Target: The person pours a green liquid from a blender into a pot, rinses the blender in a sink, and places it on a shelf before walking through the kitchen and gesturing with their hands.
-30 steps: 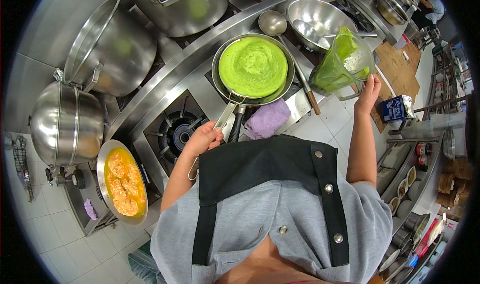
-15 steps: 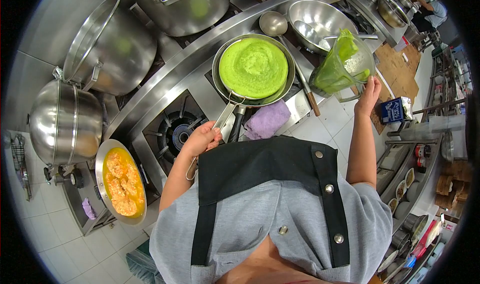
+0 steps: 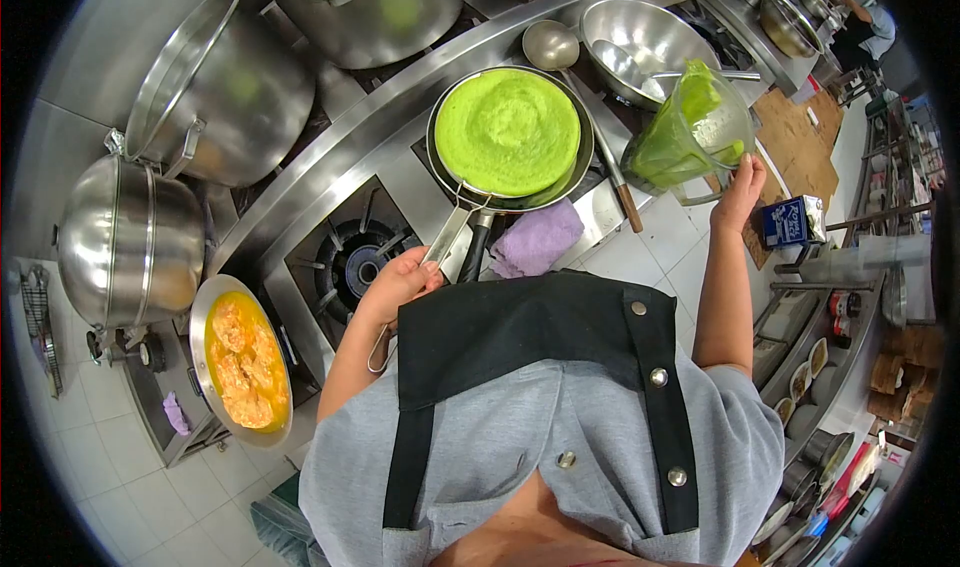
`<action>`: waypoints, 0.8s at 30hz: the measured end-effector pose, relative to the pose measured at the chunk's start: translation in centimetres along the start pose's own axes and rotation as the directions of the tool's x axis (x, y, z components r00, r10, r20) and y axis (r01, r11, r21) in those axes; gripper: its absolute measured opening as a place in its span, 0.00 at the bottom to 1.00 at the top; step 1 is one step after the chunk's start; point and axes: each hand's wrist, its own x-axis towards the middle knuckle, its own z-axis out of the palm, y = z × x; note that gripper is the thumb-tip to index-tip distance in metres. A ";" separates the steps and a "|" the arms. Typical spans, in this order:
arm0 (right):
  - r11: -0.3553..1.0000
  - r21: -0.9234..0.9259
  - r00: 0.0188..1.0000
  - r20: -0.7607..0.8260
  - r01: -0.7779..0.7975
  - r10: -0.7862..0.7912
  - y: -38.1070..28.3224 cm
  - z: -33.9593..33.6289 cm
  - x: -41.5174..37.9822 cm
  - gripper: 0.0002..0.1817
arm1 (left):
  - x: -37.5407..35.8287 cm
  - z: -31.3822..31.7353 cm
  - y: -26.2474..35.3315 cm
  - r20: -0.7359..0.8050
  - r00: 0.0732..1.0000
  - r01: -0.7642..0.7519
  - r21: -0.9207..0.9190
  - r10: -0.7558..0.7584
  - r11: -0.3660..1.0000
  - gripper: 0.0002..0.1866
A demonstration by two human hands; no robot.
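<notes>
My left hand (image 3: 405, 282) is closed around the long metal handle of a strainer (image 3: 458, 225). The strainer is full of thick bright green purée (image 3: 508, 132) and sits over a dark-handled frying pan (image 3: 582, 179). On the right, my right hand (image 3: 738, 195) grips a clear blender jar (image 3: 690, 132) by its handle side. The jar is tilted, and its walls are smeared with green. Beside the pan's handle lies a folded purple cloth (image 3: 538, 239). A ladle (image 3: 618, 179) rests between pan and jar. What the strainer's underside touches is hidden.
A gas burner (image 3: 365, 257) lies left of the pan. Farther left are a pan of orange food in yellow liquid (image 3: 245, 367) and large steel pots (image 3: 230, 97). A steel bowl (image 3: 640, 42) stands behind the jar. Another person (image 3: 875, 32) is far right.
The strainer of purée and the pan appear slightly farther right in view. Both hands keep their grips, and the jar stays tilted in nearly the same place.
</notes>
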 end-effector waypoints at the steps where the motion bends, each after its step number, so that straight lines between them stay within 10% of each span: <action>1: 1.000 0.000 1.000 -0.002 -0.002 0.002 0.0 0.0 0.0 0.15 | -0.1 0.1 0.1 -0.014 1.000 0.007 -0.020 -0.007 1.000 0.09; 24: 1.000 -0.015 1.000 -0.007 -0.017 0.017 0.1 -0.1 -0.1 0.16 | 2.0 -0.3 0.0 0.080 0.997 -0.024 0.047 0.020 0.999 0.04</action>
